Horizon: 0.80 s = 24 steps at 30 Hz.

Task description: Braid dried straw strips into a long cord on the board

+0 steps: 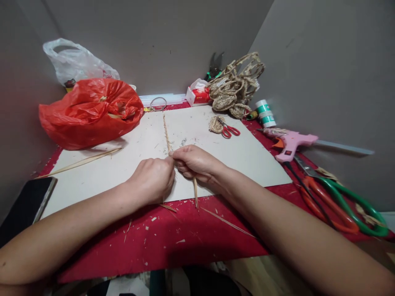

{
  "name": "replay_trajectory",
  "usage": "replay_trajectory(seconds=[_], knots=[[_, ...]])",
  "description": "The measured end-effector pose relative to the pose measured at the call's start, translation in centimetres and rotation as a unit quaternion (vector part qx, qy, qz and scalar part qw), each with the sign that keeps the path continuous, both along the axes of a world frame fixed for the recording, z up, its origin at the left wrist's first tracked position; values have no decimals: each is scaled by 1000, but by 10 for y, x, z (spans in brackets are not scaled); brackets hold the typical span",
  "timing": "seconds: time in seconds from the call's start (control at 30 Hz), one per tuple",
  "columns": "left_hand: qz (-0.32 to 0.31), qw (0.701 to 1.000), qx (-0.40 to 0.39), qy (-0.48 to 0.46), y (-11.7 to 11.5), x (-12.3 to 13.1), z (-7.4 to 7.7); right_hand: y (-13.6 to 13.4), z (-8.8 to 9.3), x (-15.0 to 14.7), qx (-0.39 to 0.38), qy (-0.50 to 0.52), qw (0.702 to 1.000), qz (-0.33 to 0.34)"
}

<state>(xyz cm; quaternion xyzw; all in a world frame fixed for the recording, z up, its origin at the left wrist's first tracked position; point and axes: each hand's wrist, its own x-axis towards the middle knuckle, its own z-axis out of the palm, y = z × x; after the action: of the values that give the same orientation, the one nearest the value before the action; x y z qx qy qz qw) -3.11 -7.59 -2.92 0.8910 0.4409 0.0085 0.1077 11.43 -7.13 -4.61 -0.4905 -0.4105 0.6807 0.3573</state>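
A thin braided straw cord (166,132) runs from the far edge of the pale board (101,176) down to my hands. My left hand (152,179) is closed at the cord's near end, its knuckles up. Touching it, my right hand (194,162) pinches the same end between thumb and forefinger. A loose straw strand (195,191) hangs below my right hand over the board's near edge, and another short strand end (168,208) shows under my left hand. The fingertips partly hide the point where the strands meet.
Left: a red plastic bag (92,115), a straw strip (83,161) and a phone (27,205). Far right: coiled braided rope (231,88), a tissue pack (199,93) and small red scissors (228,128). Right: a pink glue gun (293,144) and large shears (345,201).
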Motion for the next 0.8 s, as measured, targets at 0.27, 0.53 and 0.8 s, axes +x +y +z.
replay_trajectory(seconds=[0.27,0.53,0.8], knots=[[-82,995,-59,13,-23,2,9,2,0,6,-41,20,999,28],[126,885,-247,-374,28,-6,14,6,7,15,-59,62,995,45],[148,691,-540,-457,30,2,-7,8,4,17,-73,33,995,53]])
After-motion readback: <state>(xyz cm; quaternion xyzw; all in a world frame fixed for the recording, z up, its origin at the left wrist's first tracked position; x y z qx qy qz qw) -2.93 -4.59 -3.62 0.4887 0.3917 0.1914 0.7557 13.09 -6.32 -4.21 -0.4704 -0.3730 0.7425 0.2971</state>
